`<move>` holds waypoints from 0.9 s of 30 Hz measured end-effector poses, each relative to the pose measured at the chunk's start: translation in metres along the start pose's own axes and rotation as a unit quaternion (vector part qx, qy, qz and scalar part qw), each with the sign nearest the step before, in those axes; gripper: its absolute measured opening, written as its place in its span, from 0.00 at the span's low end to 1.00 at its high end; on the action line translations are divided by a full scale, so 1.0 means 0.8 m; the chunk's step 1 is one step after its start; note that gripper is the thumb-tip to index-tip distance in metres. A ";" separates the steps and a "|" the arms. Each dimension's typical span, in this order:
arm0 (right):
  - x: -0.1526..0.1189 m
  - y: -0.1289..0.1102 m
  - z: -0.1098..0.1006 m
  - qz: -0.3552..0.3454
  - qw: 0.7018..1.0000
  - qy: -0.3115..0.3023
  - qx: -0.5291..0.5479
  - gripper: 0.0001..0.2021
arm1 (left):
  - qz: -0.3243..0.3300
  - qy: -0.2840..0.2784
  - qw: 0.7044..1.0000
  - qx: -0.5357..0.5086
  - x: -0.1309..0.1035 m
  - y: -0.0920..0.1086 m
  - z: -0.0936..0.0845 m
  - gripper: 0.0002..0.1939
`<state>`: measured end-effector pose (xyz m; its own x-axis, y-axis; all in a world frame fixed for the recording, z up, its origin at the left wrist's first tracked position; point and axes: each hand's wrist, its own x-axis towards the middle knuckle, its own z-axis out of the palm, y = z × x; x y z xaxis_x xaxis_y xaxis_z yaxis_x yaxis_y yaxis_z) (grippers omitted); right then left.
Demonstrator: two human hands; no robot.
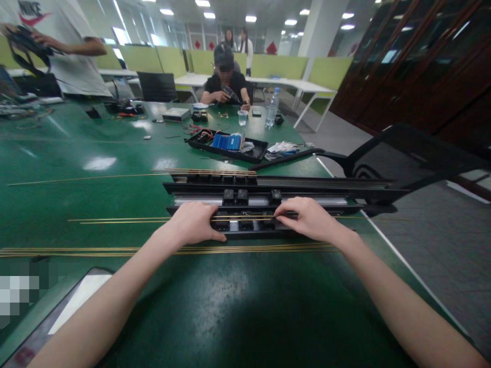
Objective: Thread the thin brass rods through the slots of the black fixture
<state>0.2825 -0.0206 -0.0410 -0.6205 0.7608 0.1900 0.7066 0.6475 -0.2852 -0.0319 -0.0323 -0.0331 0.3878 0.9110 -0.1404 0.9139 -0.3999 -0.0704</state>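
The work surface is a glossy green table, with ceiling light reflected ahead and to the left of the fingers. Its pale right edge passes beyond the right fingers; a grey floor lies outside it.

Left hand: thumb and fingers set apart, clasped across the near channel, thumb at the near wall, fingertips at the far wall. Right hand: thumb and index fingertips together on the gold-coloured rods; whether one or both are pinched cannot be told. These rods lie along the near channel, pass the left fingers and extend leftward over the table. Black blocks sit in the channel between the two sets of fingers.

Loose rods lie nearer the wearer than the fingers. Just beyond the fingers, the middle channel and far channel run roughly parallel. Farther ahead are a black tray, a plastic cup and a bottle.

Room: a seated co-worker holds a power tool ahead of the fingers; green partitions stand behind. A mesh chair and dark cabinets occupy the right side.
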 end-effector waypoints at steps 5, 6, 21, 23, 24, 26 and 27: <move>0.000 -0.001 0.000 -0.013 1.000 0.003 -0.027 0.06 | -0.005 0.001 1.000 0.000 0.001 0.000 0.001 0.38; -0.001 -0.002 -0.001 -0.014 0.999 0.001 -0.033 0.07 | -0.006 0.001 1.000 -0.001 0.001 0.000 0.002 0.38; -0.002 -0.010 -0.001 0.002 0.995 -0.039 -0.090 0.10 | -0.005 0.001 1.000 0.002 0.000 0.001 0.003 0.39; -0.003 -0.009 -0.003 0.000 0.996 -0.041 -0.084 0.10 | -0.004 0.003 1.000 0.006 0.000 0.001 0.003 0.38; -0.003 -0.008 -0.004 0.001 0.996 -0.042 -0.081 0.10 | -0.003 0.003 1.000 0.007 0.000 0.001 0.003 0.38; -0.005 -0.006 -0.007 0.008 0.996 -0.040 -0.076 0.09 | -0.002 0.004 1.000 0.008 0.000 0.002 0.002 0.38; -0.005 -0.005 -0.008 0.012 0.996 -0.037 -0.076 0.09 | -0.001 0.004 1.000 0.009 0.000 0.002 0.002 0.39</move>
<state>0.2841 -0.0260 -0.0349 -0.6222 0.7745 0.1141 0.7613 0.6326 -0.1423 -0.0308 -0.0333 -0.0349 0.3871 0.9125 -0.1323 0.9124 -0.3998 -0.0878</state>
